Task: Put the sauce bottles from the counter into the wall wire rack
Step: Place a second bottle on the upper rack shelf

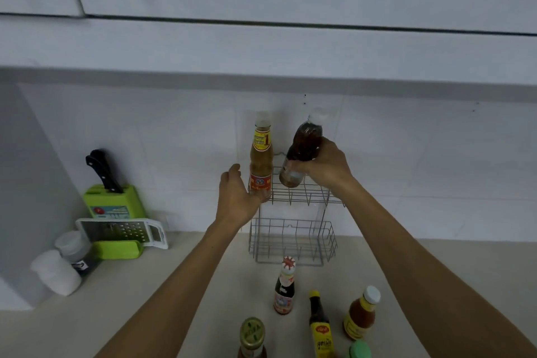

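I see a dark brown bottle with a clear cap, tipped a bit to one side, just over the top shelf of the wire rack on the wall. My right hand is wrapped tight around its middle. Beside it, a tall bottle with a yellow and red label stands up straight in the left end of the top shelf. My left hand is by the bottom of that bottle, fingers spread open, and I cannot tell if they touch it. The lower shelf of the rack has nothing in it. On the counter below stand more bottles: one with a red and white cap, a dark one with a yellow label, an orange one with a white cap, and one with a gold lid. Far to the left sit a green knife block and a grater.
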### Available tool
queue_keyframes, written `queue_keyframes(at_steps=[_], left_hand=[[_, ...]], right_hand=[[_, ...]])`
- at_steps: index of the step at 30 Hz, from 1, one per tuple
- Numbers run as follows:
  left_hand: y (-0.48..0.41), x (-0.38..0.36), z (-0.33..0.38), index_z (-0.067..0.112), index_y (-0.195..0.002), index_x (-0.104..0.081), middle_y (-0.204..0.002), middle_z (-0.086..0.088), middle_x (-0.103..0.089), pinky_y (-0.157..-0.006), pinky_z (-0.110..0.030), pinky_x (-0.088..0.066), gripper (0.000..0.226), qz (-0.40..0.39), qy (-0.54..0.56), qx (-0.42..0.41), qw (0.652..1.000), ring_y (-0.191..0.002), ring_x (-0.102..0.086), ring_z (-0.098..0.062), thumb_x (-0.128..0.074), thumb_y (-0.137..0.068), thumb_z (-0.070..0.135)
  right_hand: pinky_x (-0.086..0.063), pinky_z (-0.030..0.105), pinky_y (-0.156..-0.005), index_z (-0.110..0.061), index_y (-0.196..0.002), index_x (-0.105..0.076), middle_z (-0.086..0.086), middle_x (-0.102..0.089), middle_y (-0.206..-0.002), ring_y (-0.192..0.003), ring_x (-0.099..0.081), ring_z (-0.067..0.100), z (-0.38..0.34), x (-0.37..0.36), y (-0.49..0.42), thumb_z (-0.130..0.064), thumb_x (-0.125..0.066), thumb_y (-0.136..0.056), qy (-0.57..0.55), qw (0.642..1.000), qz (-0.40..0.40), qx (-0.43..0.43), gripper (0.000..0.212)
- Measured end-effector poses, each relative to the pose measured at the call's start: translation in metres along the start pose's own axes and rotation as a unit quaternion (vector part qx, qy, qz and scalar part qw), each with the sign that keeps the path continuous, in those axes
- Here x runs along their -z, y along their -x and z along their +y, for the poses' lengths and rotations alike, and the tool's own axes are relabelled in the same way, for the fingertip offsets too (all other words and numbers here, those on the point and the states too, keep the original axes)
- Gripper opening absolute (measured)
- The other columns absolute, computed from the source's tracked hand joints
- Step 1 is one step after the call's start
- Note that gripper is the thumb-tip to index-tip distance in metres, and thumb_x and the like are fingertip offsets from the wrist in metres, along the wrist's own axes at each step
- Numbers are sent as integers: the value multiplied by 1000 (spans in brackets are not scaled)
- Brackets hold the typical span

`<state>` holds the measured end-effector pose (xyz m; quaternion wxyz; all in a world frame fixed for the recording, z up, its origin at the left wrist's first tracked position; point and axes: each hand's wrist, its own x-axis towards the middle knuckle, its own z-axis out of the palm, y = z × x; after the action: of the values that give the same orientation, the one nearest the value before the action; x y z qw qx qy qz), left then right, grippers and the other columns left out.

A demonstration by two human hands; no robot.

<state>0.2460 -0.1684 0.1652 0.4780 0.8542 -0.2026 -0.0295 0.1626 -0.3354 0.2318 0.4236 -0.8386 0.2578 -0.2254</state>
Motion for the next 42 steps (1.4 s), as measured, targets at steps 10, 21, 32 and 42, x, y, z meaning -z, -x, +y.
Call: queue_keyframes(at_steps=[10,21,32,42], left_hand=[[-16,-19,0,8,-135,-48,-133,-14,-61,-93,-29,-46,59,-39,34,15,999,-118,-60,-30,-73,-86,26],[-17,-22,-10,15,-139,-51,-129,-8,-66,-99,-36,-50,58,-13,35,4,999,-109,-68,-29,-71,-87,30],[26,-12,-17,7,-151,-30,-156,-10,-38,-107,-31,-38,79,-101,40,109,988,-138,-43,-26,-68,-88,36],[135,-63,-20,33,-84,-50,-83,15,-43,-67,-22,-40,12,-321,25,66,944,-75,-49,-6,-59,-92,30]], right_hand=[[-49,25,-80,-16,-120,-61,5,-69,-112,-105,-64,21,15,-43,-22,-22,-86,-67,79,995,-54,-28,59],[-55,34,-87,-25,-113,-69,0,-74,-105,-99,-68,18,37,-50,-28,-45,-81,-69,114,985,-130,-21,50],[-45,14,-81,-15,-127,-63,-1,-68,-117,-106,-62,12,39,3,21,-37,-77,-81,19,999,-25,-44,53],[-58,36,-80,0,-94,-74,12,-75,-92,-85,-73,21,115,-2,113,-30,-64,-92,210,926,-282,-140,32]])
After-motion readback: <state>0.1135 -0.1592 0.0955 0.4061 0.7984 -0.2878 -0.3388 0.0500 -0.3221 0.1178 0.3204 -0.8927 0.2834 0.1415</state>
